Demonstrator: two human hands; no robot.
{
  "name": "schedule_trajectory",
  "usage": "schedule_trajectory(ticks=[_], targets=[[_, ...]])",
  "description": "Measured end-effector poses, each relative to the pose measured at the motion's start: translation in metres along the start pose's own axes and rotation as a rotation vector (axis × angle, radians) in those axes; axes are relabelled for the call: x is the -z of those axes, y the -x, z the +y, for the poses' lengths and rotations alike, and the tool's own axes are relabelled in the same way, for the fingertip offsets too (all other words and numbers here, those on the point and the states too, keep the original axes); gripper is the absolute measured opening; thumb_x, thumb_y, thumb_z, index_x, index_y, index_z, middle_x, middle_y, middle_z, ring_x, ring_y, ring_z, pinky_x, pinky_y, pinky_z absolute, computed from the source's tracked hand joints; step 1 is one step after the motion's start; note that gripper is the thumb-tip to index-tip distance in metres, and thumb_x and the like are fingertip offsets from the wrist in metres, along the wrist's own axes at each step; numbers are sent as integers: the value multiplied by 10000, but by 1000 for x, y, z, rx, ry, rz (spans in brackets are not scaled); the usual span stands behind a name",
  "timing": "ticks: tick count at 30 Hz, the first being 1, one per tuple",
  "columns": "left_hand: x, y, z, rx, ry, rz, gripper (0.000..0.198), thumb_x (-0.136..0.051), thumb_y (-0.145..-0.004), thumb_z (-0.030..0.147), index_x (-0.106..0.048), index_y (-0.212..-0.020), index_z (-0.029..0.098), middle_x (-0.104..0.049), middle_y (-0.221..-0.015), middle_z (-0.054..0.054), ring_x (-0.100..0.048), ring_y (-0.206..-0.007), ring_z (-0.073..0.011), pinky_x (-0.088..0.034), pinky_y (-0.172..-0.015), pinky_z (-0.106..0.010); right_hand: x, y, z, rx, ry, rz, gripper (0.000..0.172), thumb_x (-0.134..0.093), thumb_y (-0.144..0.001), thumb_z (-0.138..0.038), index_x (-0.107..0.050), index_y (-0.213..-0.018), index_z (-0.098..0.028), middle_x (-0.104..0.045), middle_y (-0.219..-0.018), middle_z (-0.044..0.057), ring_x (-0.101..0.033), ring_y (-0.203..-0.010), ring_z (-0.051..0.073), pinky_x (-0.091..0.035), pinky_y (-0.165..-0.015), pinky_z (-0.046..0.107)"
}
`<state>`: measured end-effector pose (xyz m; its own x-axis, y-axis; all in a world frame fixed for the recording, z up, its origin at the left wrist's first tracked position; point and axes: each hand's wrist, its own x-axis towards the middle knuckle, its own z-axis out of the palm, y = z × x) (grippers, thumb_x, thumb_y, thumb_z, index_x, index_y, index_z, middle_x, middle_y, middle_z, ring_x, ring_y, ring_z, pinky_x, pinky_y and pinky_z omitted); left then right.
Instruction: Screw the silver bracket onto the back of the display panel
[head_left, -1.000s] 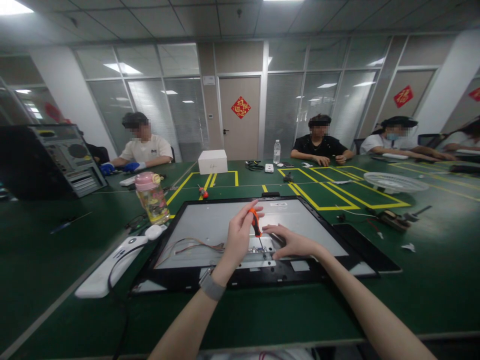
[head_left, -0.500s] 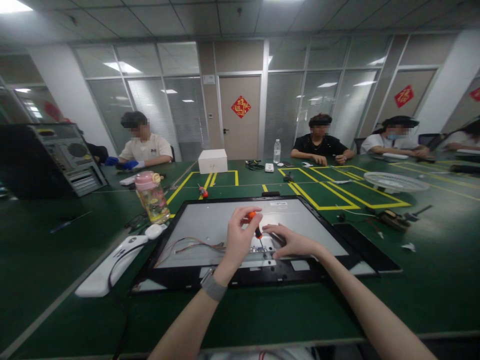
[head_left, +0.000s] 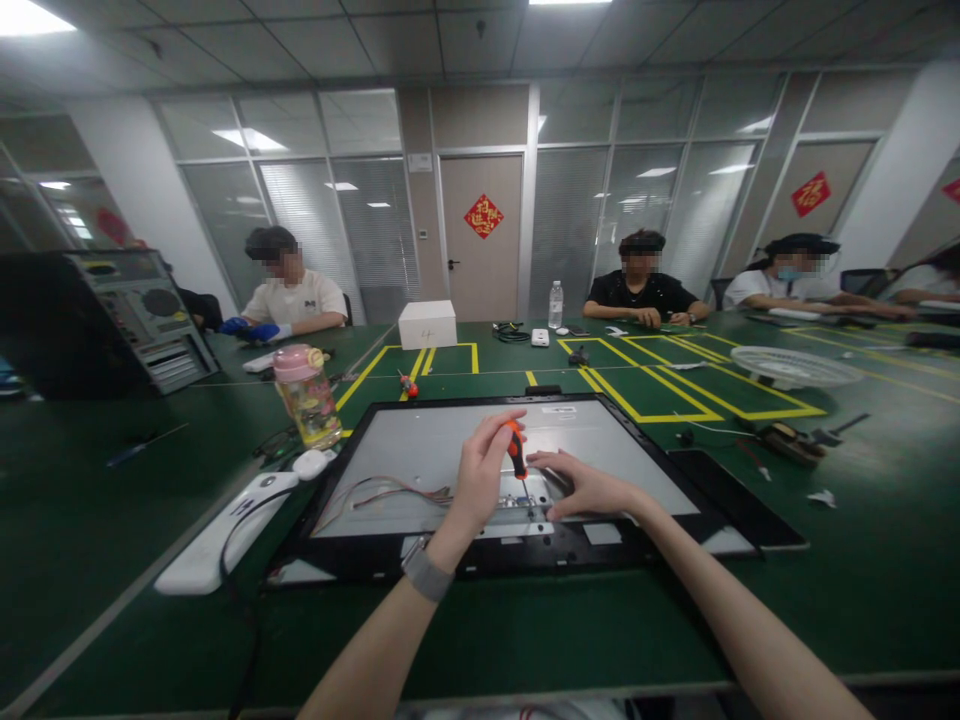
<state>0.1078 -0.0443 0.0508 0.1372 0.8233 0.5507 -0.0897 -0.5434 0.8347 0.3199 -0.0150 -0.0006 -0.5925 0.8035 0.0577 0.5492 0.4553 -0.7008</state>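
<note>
A monitor panel (head_left: 420, 455) with a black frame lies face down on the green table, its grey metal back up. My left hand (head_left: 478, 482) is closed round a small orange-and-black screwdriver (head_left: 516, 450), held nearly upright with its tip on a small circuit board (head_left: 525, 495) near the panel's lower middle. My right hand (head_left: 589, 485) lies on the panel just right of the screwdriver tip, fingers spread and pressing beside the board. Thin coloured wires (head_left: 390, 492) run across the panel to the left of my left hand.
A pink-lidded drink bottle (head_left: 306, 396), a white mouse (head_left: 310, 463) and a white power strip (head_left: 217, 533) lie left of the panel. A computer case (head_left: 127, 318) stands far left. A white box (head_left: 427, 324), fan grille (head_left: 795, 366) and tools lie farther off. Three people sit across the table.
My left hand's fingers have shifted on the screwdriver handle, which turned and tilted slightly while its tip stayed on the board. My right hand has stayed put.
</note>
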Motion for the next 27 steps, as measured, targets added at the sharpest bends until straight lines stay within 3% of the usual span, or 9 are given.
schedule_trajectory(ticks=[2, 5, 7, 12, 17, 21, 24, 27], targets=[[-1, 1, 1, 17, 29, -49, 280, -519, -893, 346, -679, -1051, 179, -636, -870, -43, -612, -794, -157, -490, -746, -275, 0, 0, 2, 0, -2, 5, 829, -767, -631, -586, -502, -1337, -241, -414, -1467, 123, -327, -1374, 334, -139, -1167, 521], [-4, 3, 2, -44, -16, -5, 193, -628, -825, 328, -702, -933, 186, -605, -865, -34, -594, -779, -147, -491, -718, -253, -1, -1, 5, 3, 4, 3, 845, -766, -627, -595, -495, -1344, -239, -410, -1470, 125, -324, -1375, 337, -142, -1165, 524], [-5, 4, 3, -72, -28, 31, 184, -609, -839, 326, -705, -913, 188, -594, -887, -40, -593, -804, -151, -491, -721, -253, -1, -1, 6, 6, 12, -1, 851, -761, -634, -595, -485, -1352, -233, -403, -1475, 130, -320, -1377, 335, -141, -1164, 523], [-3, 3, 2, -20, 36, -11, 236, -529, -889, 338, -683, -960, 174, -626, -880, -45, -617, -788, -155, -493, -727, -270, -1, -1, 4, 4, 20, -1, 854, -761, -638, -588, -488, -1353, -210, -401, -1472, 145, -321, -1375, 338, -136, -1164, 518], [-3, 2, -3, -102, -90, 148, 93, -665, -786, 271, -674, -765, 181, -565, -809, -16, -567, -768, -138, -461, -699, -236, 0, 0, 2, -6, 12, -2, 821, -768, -642, -573, -495, -1345, -249, -396, -1484, 111, -303, -1387, 321, -76, -1175, 516], [-3, 2, -2, -74, -53, 86, 165, -632, -817, 275, -706, -937, 190, -577, -845, -26, -586, -796, -147, -481, -743, -257, 0, 0, 3, -7, 2, 0, 823, -771, -633, -576, -500, -1341, -253, -402, -1477, 111, -302, -1387, 331, -70, -1174, 526], [-3, 2, 0, -11, 37, -7, 288, -519, -899, 302, -643, -1130, 183, -635, -899, -53, -617, -864, -167, -490, -807, -291, 0, -1, 2, -3, 1, -2, 829, -770, -637, -570, -496, -1346, -238, -402, -1473, 128, -312, -1380, 342, -124, -1165, 530], [-3, 3, 1, -52, -11, -15, 247, -554, -879, 294, -673, -1064, 183, -631, -930, -61, -611, -906, -179, -487, -821, -292, 0, -1, 1, 4, 10, -6, 843, -771, -638, -567, -490, -1352, -219, -404, -1469, 143, -317, -1376, 349, -138, -1161, 530]])
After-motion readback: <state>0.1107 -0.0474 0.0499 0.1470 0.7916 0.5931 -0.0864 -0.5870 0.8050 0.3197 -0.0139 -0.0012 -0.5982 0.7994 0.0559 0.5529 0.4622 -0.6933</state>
